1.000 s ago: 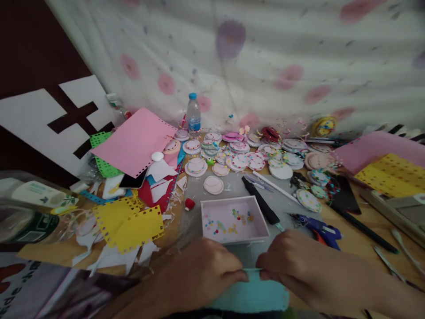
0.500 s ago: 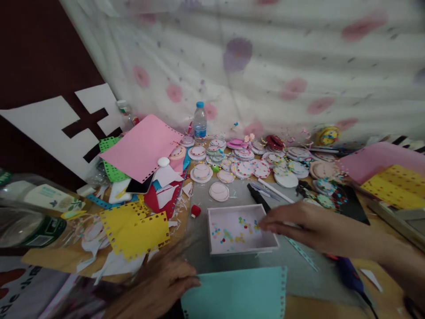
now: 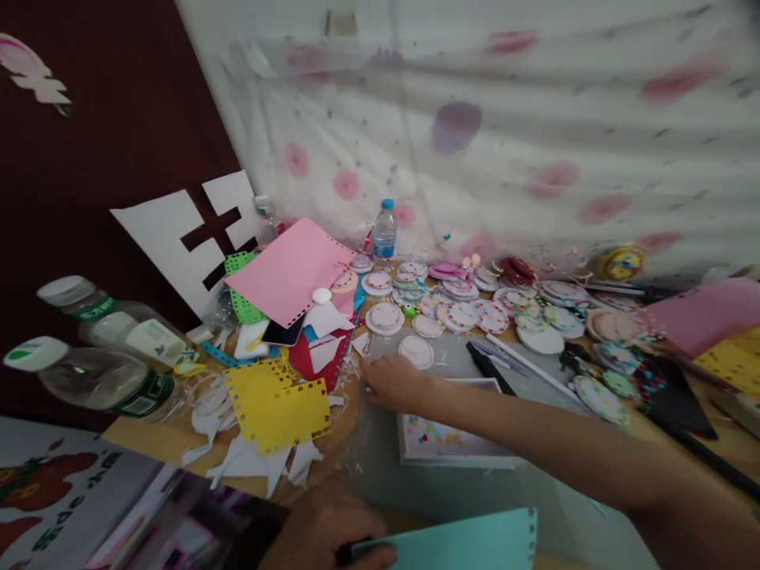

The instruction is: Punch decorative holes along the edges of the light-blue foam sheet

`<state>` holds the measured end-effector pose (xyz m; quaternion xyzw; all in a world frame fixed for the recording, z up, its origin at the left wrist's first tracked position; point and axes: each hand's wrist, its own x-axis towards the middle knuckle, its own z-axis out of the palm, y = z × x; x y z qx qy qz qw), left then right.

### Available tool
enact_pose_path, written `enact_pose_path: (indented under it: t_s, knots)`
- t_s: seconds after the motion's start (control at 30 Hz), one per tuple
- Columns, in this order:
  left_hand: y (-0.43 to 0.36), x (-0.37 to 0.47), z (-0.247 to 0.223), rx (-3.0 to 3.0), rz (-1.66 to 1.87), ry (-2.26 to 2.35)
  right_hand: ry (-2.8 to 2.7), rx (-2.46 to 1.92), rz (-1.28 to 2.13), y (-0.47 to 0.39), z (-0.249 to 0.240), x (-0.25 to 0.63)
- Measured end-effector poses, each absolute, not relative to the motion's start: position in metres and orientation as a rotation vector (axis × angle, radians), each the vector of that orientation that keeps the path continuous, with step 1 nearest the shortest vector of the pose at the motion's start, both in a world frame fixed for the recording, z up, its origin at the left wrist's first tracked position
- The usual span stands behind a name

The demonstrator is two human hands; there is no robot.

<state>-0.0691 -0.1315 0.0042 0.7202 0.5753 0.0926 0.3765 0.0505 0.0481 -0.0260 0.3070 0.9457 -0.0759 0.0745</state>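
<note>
My left hand [image 3: 338, 529] grips the left edge of a teal paper sheet [image 3: 469, 545] at the bottom, thumb on top. The sheet has punched holes along its right edge. My right hand [image 3: 395, 384] reaches across to the left, its fingers curled down at the mat's left side. Whatever is in those fingers is hidden. Under my right forearm lies a shallow white box [image 3: 463, 459] with small coloured paper dots [image 3: 436, 434] in it. A round white paper disc [image 3: 416, 352] lies just beyond my right hand.
Yellow punched paper [image 3: 279, 416], white scraps [image 3: 255, 459] and a pink sheet [image 3: 294, 269] lie at left, near two bottles [image 3: 148, 396]. Several decorated paper hats [image 3: 463, 313] line the back, with a small water bottle [image 3: 385, 233]. A black pen-like tool [image 3: 490, 368] lies beyond the box.
My right hand has moved left from the box to where a small red object lay; that object is now out of sight. The view has swung left. My left hand keeps the teal sheet.
</note>
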Motion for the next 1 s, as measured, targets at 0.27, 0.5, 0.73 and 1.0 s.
enact_pose_path:
  t_s: [0.27, 0.5, 0.73, 1.0]
  knots:
    - [-0.113, -0.048, 0.002, 1.795, 0.273, 1.431, 2.874, 0.928, -0.437, 0.061, -0.036, 0.055]
    - [-0.086, -0.044, 0.003, 1.718, 0.443, 1.39, 2.947, 0.894, -1.488, 0.064, 0.034, 0.108]
    - [-0.033, -0.016, -0.005, 1.658, 0.699, 1.314, 2.233, 1.16, -2.442, 0.064, 0.041, 0.184]
    - [-0.004, 0.011, -0.018, 1.299, 0.979, 1.369, 2.577, 1.403, -1.711, 0.06, 0.026, 0.194]
